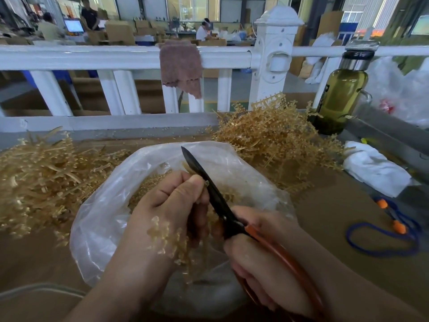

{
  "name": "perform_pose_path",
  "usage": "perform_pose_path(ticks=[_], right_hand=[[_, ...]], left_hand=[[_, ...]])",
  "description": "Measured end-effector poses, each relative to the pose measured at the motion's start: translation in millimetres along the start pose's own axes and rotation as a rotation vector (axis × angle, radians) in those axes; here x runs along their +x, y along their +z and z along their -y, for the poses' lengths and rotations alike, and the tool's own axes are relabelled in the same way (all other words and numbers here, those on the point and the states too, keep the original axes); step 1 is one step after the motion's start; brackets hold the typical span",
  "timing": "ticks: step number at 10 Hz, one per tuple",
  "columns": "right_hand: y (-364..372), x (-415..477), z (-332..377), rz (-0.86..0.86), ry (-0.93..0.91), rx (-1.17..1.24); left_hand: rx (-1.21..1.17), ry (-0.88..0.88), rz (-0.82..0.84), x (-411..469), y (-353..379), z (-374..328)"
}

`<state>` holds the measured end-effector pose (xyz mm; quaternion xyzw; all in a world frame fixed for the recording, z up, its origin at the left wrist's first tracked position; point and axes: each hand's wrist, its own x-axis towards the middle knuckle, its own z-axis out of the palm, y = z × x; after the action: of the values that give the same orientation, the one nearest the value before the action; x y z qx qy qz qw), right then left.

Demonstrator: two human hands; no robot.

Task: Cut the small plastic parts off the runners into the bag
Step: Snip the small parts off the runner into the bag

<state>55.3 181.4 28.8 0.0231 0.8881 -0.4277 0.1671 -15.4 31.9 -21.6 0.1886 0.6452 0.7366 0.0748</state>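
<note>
From the head view, we look down on a brown worktop (325, 224) where a clear plastic bag (104, 224) lies open in the middle, with amber small parts (146, 184) inside it. Over the bag, our left hand (171, 205) has its grip curled round a runner (167, 238), whose knobbly branches hang below the wrist. Our right hand (260, 259) has its grip wrapped round the orange handles of the scissors (209, 189). The black blades look closed together, pointing up and away, and lie against the left thumb. A heap of runners (41, 177) lies left of the bag and a second heap (274, 135) beyond it to the right. A bottle (339, 94) of yellowish liquid stands far right, and a blue cord (383, 240) lies near the right edge.
</note>
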Motion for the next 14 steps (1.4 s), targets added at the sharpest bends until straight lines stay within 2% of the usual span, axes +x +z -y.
perform_pose_path(ticks=[2,3,4,5,6,7,8,9,12,13,14], right_hand=[[8,-9,-24,-0.17,-0.281,0.356],[9,-13,-33,-0.317,-0.443,0.5],[6,-15,-25,-0.364,-0.495,0.549],[9,-12,-19,-0.229,-0.46,0.367],[27,1,-13,-0.394,-0.429,0.057],[41,-3,-11,-0.67,-0.523,-0.252],[26,5,0,-0.766,-0.572,-0.14],[7,8,2,-0.792,-0.52,-0.057],[-17,14,-15,-0.423,-0.441,0.61],[-15,16,-26,-0.297,-0.454,0.742],[-14,17,-32,-0.161,-0.45,0.82]], left_hand=[[-0.274,-0.021,-0.034,0,4,-9],[-0.35,0.013,-0.066,-1,4,-14],[-0.422,0.054,-0.148,0,5,-17],[-0.372,0.095,-0.312,-2,8,-19],[-0.333,0.056,-0.33,-8,8,-22],[-0.294,0.033,-0.347,-18,5,-30],[-0.294,0.015,-0.081,-18,9,-42],[-0.291,0.086,-0.136,-11,5,-28],[0.132,0.039,0.104,-10,-11,-34],[0.122,0.039,0.138,-10,-14,-32],[0.262,0.126,0.047,-11,-15,-28]])
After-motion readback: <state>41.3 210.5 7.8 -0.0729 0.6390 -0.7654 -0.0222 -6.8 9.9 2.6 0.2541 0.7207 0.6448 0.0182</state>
